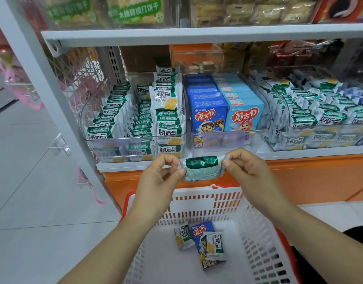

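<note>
While the green cracker packet (201,168) is pinched at its end seals between the left hand (158,177) and the right hand (248,171), with the shopping basket (258,242) below them, a seam could be torn if the ends are pulled apart

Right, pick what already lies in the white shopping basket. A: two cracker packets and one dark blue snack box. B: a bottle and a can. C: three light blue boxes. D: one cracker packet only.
A: the shopping basket holds a cracker packet beside a dark blue snack box and a second cracker packet lying on that box, while the left hand and right hand pinch a third packet above.
</note>
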Available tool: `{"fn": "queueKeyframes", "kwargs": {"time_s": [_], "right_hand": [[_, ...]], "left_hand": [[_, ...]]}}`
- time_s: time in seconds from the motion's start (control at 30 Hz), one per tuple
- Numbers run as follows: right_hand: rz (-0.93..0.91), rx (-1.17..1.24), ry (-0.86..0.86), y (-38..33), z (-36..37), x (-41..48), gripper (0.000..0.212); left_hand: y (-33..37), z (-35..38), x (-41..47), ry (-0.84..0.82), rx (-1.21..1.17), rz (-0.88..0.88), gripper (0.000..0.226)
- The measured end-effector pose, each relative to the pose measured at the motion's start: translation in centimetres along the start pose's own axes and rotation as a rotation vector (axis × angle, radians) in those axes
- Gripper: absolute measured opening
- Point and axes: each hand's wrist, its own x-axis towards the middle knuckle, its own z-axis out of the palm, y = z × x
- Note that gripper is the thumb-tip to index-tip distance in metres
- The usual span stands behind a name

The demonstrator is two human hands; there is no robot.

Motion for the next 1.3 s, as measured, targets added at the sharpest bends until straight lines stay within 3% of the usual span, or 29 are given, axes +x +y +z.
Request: {"fn": "queueKeyframes", "kwargs": {"time_s": [0.13,0.37,0.47,0.57,0.63,0.73,0.83,0.93,1.1,1.3], "right_hand": [[0.039,0.038,0.029,-0.4,0.2,0.1,0.007],[0.141,0.117,0.029,-0.9,0.0,0.5,0.008],[-0.019,0.039,-0.079,-2.5,0.0,0.2,0.017],[-0.297,-0.340,-0.259,-4.2,0.4,0.2,0.040],[-0.447,-0.530,-0.224,-4.5,1.0,1.1,0.049],[-0.623,-0.625,-0.079,-5.1,2.0,2.7,0.032],[-0.638,-0.605,-0.058,-6.0,2.9,3.8,0.026],[-0.600,-0.570,-0.031,-7.0,3.7,5.4,0.032],[-0.458,-0.588,0.042,-7.9,5.3,10.2,0.039],[-0.349,-0.804,-0.022,-7.5,6.4,15.9,0.039]], "left_hand": [[0.3,-0.3,0.1,-0.012,-0.042,-0.037,0.013],[1.3,-0.7,0.3,-0.132,-0.257,-0.283,0.018],[1.8,-0.9,0.5,-0.071,-0.480,-0.418,0.017],[2.4,-1.9,0.9,-0.055,-0.685,-0.553,0.010],[2.9,-2.6,1.0,-0.062,-0.775,-0.610,0.013],[3.7,-3.4,0.8,-0.105,-0.819,-0.625,0.011],[4.1,-4.4,1.0,-0.120,-0.762,-0.560,0.017],[4.6,-5.7,1.6,-0.073,-0.551,-0.428,0.019],[4.7,-8.5,3.2,0.191,-0.222,-0.214,0.010],[3.6,-10.8,4.8,0.422,-0.083,-0.119,0.007]]}}
